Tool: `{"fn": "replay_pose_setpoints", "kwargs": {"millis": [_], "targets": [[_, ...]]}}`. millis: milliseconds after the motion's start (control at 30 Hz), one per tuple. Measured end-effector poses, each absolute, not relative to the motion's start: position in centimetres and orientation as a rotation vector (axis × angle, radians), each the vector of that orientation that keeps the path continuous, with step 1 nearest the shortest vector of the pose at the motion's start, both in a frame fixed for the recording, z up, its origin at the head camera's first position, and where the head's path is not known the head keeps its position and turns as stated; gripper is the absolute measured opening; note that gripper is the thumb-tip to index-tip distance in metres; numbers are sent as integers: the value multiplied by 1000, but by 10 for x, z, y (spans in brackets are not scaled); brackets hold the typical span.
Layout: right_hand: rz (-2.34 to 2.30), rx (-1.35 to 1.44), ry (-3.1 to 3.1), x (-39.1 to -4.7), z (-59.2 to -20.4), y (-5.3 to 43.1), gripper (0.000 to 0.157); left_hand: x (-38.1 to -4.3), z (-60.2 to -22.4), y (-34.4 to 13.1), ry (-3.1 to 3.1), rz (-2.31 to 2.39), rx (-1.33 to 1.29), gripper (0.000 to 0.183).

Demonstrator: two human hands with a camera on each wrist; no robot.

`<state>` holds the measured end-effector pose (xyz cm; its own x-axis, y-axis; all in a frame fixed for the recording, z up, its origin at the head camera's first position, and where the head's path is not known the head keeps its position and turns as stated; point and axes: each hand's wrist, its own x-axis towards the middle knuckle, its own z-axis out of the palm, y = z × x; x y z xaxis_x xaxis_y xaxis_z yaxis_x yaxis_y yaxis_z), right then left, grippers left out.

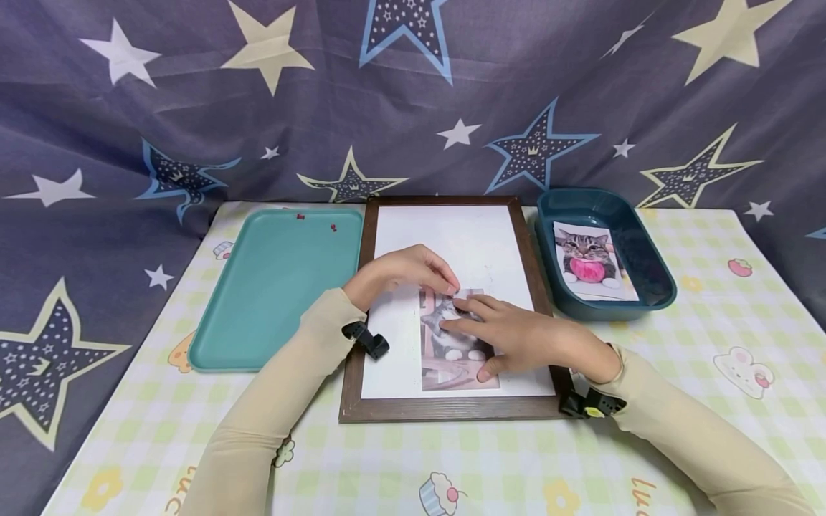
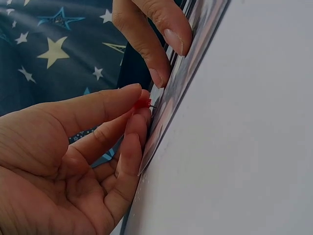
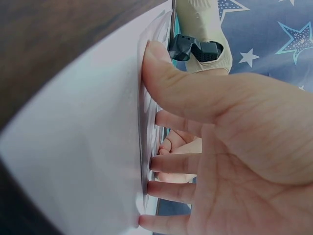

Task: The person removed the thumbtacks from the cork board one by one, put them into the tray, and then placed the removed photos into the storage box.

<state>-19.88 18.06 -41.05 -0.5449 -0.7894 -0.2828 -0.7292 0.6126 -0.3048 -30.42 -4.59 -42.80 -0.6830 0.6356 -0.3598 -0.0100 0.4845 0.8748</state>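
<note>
A cat photo (image 1: 452,373) lies on the white board (image 1: 445,236) with the dark brown frame. My left hand (image 1: 413,271) is at the photo's top edge. In the left wrist view, its thumb and fingertips pinch a red push pin (image 2: 142,103), whose metal point faces the photo's surface. My right hand (image 1: 523,335) rests on the photo with fingers spread, the thumb near its lower right edge. The right wrist view shows the right fingertips (image 3: 152,188) touching the photo. Part of the cat picture is hidden under the right hand.
At the left lies a teal tray (image 1: 277,287) with a few small red push pins (image 1: 333,228) near its far edge. A dark teal basin (image 1: 652,287) stands at the right, holding another cat photo (image 1: 586,261). A checked cloth (image 1: 361,466) covers the table.
</note>
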Motion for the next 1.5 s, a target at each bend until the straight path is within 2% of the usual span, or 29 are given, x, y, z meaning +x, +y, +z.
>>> {"fn": "replay_pose_setpoints", "kwargs": {"millis": [1067, 1333, 1500], "targets": [[-216, -1217, 2451, -199, -412, 181, 87, -305, -425, -46, 2038, 1114, 612, 26], [-208, -1228, 2461, -199, -412, 181, 88, -300, -425, -41, 2186, 1056, 764, 21], [-203, -1220, 2459, -199, -411, 180, 88, -298, -426, -39, 2202, 1084, 752, 17]]}}
